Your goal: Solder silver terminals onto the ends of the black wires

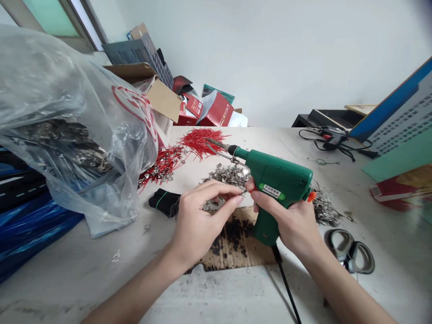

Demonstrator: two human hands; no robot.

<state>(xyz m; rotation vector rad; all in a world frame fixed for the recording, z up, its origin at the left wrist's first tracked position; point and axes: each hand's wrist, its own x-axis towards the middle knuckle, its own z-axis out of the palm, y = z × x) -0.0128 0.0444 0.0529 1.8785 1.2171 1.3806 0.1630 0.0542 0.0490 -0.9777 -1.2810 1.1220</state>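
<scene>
My right hand [290, 222] grips the handle of a green soldering gun [276, 184], whose metal tip points left toward a bundle of red wires [199, 140]. My left hand [199, 216] is pinched, thumb and forefinger closed on a small metal piece I can barely make out, held right beside the gun's body. Below both hands lies a scorched piece of cardboard [236, 247]. Behind the hands spreads a heap of small silver metal terminals [229, 175]. More red wires with terminals fitted [160, 167] lie to the left.
A big clear plastic bag [67, 126] of metal parts fills the left side. A black bundle [165, 202] lies by it. Grey-handled scissors [351, 252] rest at the right. Black cables and a tool [332, 139] sit at the back right. Boxes [209, 110] stand along the wall.
</scene>
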